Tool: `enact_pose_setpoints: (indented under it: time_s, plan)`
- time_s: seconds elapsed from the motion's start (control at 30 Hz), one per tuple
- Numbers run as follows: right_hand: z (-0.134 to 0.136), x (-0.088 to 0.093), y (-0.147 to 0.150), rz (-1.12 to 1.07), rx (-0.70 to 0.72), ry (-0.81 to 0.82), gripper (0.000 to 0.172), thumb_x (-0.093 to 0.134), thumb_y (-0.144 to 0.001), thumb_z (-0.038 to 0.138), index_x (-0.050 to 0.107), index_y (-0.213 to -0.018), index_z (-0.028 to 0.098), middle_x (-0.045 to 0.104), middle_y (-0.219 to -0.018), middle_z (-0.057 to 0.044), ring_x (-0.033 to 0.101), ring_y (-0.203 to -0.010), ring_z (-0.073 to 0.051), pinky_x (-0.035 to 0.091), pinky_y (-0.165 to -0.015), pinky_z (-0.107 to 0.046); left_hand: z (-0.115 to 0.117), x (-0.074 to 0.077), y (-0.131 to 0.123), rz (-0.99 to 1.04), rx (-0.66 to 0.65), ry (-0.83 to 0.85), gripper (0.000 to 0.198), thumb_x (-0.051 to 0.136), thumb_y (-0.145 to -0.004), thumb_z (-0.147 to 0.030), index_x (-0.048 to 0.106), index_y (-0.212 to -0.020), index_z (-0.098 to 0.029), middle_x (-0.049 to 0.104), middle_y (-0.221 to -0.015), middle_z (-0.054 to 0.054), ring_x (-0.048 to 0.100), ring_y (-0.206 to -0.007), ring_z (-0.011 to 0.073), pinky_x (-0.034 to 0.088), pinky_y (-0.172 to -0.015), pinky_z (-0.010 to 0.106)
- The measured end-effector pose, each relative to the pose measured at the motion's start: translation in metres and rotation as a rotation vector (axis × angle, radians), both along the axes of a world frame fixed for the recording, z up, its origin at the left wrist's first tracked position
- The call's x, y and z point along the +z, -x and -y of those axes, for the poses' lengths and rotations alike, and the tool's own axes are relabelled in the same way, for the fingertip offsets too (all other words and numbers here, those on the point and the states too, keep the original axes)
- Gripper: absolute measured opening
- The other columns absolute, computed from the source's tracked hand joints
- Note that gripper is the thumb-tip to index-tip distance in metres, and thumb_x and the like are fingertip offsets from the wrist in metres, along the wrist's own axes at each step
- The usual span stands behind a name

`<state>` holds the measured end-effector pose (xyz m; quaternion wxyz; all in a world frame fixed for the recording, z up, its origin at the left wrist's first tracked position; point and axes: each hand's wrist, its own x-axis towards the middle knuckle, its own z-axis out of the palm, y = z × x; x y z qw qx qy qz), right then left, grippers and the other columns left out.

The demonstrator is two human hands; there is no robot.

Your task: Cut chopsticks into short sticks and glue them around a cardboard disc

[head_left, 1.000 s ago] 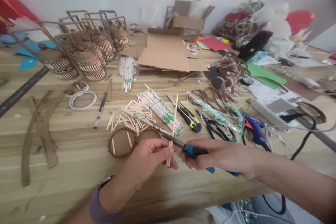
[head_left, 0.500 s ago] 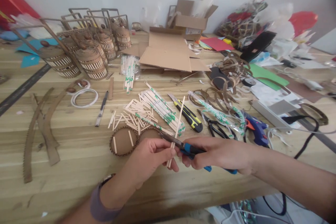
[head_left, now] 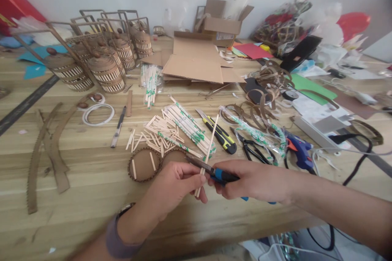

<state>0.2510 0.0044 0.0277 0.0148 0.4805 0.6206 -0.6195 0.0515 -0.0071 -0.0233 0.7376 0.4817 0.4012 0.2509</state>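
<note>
My left hand (head_left: 180,181) is closed in a pinch on wooden chopsticks (head_left: 212,138); one long piece slants up and away, and short ends stick out below the thumb. In my right hand (head_left: 248,177) are pliers with blue and black handles (head_left: 225,176). Their dark jaws (head_left: 200,164) lie across the chopsticks just above my left thumb; I cannot tell whether they are fully closed. Beyond my left hand sit two round cardboard pieces with ridged rims, one (head_left: 142,168) with two short sticks in it. A pile of short cut sticks (head_left: 159,132) lies behind them.
Wrapped chopsticks (head_left: 186,126), a yellow-black utility knife (head_left: 220,132), black pliers (head_left: 254,149) and a blue glue gun (head_left: 298,151) lie ahead. Cardboard lanterns (head_left: 107,73) stand at the back left. Flattened cardboard (head_left: 196,59) and curled strips (head_left: 266,81) lie further back.
The long chopstick's far end has shifted slightly right. The pliers' handles have drawn a little closer together, with my right fingers tighter around them. The things on the table have not moved.
</note>
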Motion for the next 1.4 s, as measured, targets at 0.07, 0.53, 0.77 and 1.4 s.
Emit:
enact_pose_setpoints:
  time_s: [0.07,0.53,0.77,1.4]
  plan:
    - [-0.001,-0.001,0.000,0.014,0.011,-0.031,0.015,0.053,-0.066,0.016,0.057,-0.080,0.019,0.051,-0.076,0.002,0.046,-0.071,-0.014,0.037,-0.061,-0.023,0.000,-0.001,0.000,-0.001,-0.004,-0.006,0.023,0.063,-0.078,-0.036,0.077,-0.076,-0.019,0.067,-0.056,0.002,0.052,-0.056,0.0148,0.040,-0.060,0.025]
    - [0.006,-0.016,0.003,0.087,0.004,-0.157,0.019,0.052,-0.066,0.008,0.056,-0.081,0.019,0.053,-0.075,0.002,0.048,-0.070,-0.014,0.037,-0.062,-0.024,0.001,0.003,0.000,-0.036,-0.032,-0.075,0.029,0.058,-0.081,-0.035,0.070,-0.059,-0.019,0.063,-0.055,0.000,0.050,-0.058,0.0148,0.036,-0.060,0.025]
    - [0.006,-0.012,0.005,-0.004,0.000,-0.224,0.010,0.052,-0.076,0.016,0.059,-0.082,0.019,0.055,-0.076,0.001,0.050,-0.072,-0.015,0.040,-0.067,-0.025,-0.001,0.004,0.000,-0.091,-0.035,-0.123,0.030,0.055,-0.081,-0.035,0.066,-0.059,-0.019,0.063,-0.057,0.000,0.052,-0.060,0.0148,0.037,-0.062,0.025]
    - [0.000,-0.010,0.007,-0.031,-0.100,0.077,0.016,0.052,-0.064,0.021,0.054,-0.080,0.019,0.047,-0.067,0.003,0.045,-0.061,-0.012,0.038,-0.057,-0.024,-0.004,-0.002,0.001,-0.034,-0.046,-0.117,0.033,0.049,-0.085,-0.037,0.056,-0.057,-0.019,0.059,-0.058,-0.001,0.053,-0.061,0.0137,0.044,-0.069,0.026]
